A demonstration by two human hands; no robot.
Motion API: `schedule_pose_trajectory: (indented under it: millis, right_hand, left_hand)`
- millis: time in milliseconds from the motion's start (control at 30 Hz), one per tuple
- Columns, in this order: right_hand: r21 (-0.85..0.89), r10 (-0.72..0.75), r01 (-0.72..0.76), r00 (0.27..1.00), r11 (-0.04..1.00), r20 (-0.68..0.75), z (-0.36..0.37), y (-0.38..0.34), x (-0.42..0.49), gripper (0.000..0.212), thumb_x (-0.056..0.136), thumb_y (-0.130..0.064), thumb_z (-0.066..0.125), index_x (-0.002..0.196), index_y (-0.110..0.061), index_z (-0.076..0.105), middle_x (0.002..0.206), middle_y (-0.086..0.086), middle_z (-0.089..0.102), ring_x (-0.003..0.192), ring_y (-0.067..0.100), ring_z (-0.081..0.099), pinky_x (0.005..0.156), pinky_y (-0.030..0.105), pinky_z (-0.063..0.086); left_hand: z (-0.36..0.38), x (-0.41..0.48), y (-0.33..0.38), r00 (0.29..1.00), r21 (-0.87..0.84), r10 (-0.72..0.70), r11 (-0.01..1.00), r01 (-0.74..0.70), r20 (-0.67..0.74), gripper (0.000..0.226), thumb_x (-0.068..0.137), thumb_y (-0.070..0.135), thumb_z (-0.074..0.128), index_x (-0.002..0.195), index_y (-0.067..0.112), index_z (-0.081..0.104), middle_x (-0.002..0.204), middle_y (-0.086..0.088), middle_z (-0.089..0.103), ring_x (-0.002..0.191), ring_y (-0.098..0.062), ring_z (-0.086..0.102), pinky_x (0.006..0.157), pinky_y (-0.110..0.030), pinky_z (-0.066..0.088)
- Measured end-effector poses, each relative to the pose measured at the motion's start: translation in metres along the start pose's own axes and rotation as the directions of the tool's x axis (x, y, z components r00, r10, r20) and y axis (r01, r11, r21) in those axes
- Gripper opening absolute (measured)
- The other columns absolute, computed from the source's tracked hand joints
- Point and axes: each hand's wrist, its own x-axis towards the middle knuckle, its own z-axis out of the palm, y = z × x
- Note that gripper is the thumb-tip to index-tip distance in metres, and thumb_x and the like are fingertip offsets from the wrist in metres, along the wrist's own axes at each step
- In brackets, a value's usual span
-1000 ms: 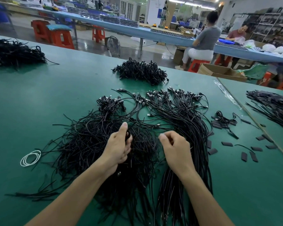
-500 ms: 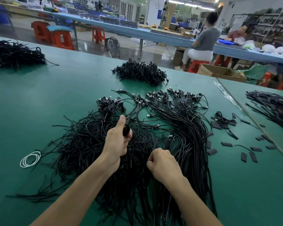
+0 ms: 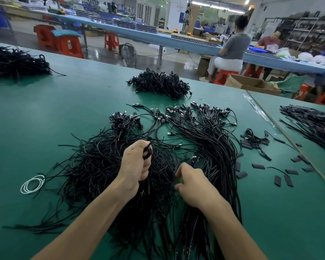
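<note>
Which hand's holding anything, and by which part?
Left hand grips a small black cable coil by its lower half. Right hand is curled in the cable pile; whether it grips a strand cannot be told.

cable heap [image 3: 105, 166] on table [image 3: 45, 113], sleeves [image 3: 287, 177] right

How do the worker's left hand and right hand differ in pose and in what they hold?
The left hand grips a small black cable loop; whether the right hand pinches anything cannot be told. The left hand reaches farther out, while the right hand is nearer the body. Both are bare, fingers curled, above the loose black cables on the green table.
</note>
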Motion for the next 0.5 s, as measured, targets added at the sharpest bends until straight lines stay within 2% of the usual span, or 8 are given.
schedule_pose_trajectory:
  millis: [100, 200, 267, 333, 400, 500]
  right_hand:
    - [-0.027, 0.017, -0.017, 1.000, 1.000, 0.024, -0.020, 0.003, -0.005, 0.019, 0.092, -0.011, 0.056, 0.109, -0.018, 0.050, 0.105, 0.005, 0.056, 0.087, 0.022, 0.060, 0.082, 0.042, 0.057]
    - [0.087, -0.019, 0.029, 0.993, 0.996, -0.118, -0.034, 0.004, -0.008, 0.014, 0.089, -0.014, 0.059, 0.099, -0.022, 0.054, 0.098, 0.000, 0.060, 0.085, 0.018, 0.060, 0.078, 0.036, 0.055]
    - [0.210, -0.097, 0.159, 0.956, 0.965, -0.278, -0.037, -0.003, -0.009, 0.014, 0.091, -0.012, 0.061, 0.093, -0.024, 0.056, 0.089, -0.006, 0.062, 0.080, 0.010, 0.061, 0.073, 0.027, 0.055]
    - [0.320, -0.199, 0.333, 0.900, 0.887, -0.387, -0.036, -0.015, -0.012, 0.020, 0.092, -0.008, 0.063, 0.090, -0.028, 0.060, 0.083, -0.010, 0.065, 0.076, 0.002, 0.062, 0.067, 0.016, 0.051]
    - [0.395, -0.282, 0.434, 0.878, 0.810, -0.386, -0.032, -0.025, -0.015, 0.026, 0.091, -0.003, 0.064, 0.090, -0.029, 0.064, 0.080, -0.012, 0.068, 0.074, -0.002, 0.063, 0.064, 0.012, 0.050]
    - [0.427, -0.334, 0.461, 0.879, 0.778, -0.340, -0.028, -0.027, -0.018, 0.030, 0.087, 0.002, 0.065, 0.097, -0.027, 0.059, 0.081, -0.010, 0.067, 0.074, 0.000, 0.064, 0.064, 0.014, 0.050]
  left_hand:
    - [-0.004, 0.002, -0.001, 1.000, 0.002, -0.013, 1.000, 0.013, -0.023, 0.029, 0.100, 0.019, 0.037, 0.071, 0.021, 0.038, 0.048, 0.007, 0.028, 0.039, -0.010, 0.015, 0.033, -0.018, 0.017]
    - [-0.004, 0.003, -0.002, 0.999, 0.019, -0.045, 0.999, 0.046, -0.030, 0.030, 0.099, 0.018, 0.036, 0.069, 0.021, 0.037, 0.046, 0.007, 0.028, 0.037, -0.010, 0.016, 0.033, -0.017, 0.017]
    - [0.000, 0.001, -0.004, 0.996, 0.058, -0.078, 0.995, 0.076, 0.034, 0.022, 0.099, 0.018, 0.036, 0.078, 0.018, 0.044, 0.045, 0.008, 0.031, 0.036, -0.010, 0.018, 0.034, -0.016, 0.018]
    - [0.006, -0.003, -0.006, 0.983, 0.082, -0.106, 0.992, 0.095, 0.148, 0.017, 0.099, 0.019, 0.038, 0.092, 0.016, 0.054, 0.045, 0.008, 0.033, 0.035, -0.009, 0.022, 0.035, -0.015, 0.020]
    - [0.012, -0.008, -0.006, 0.962, 0.045, -0.085, 0.996, 0.076, 0.258, 0.019, 0.093, 0.025, 0.043, 0.099, 0.020, 0.061, 0.046, 0.008, 0.034, 0.034, -0.008, 0.023, 0.037, -0.013, 0.020]
    - [0.015, -0.013, -0.004, 0.945, -0.024, -0.009, 1.000, 0.018, 0.326, 0.027, 0.085, 0.034, 0.046, 0.097, 0.029, 0.070, 0.049, 0.005, 0.037, 0.035, -0.008, 0.022, 0.038, -0.014, 0.020]
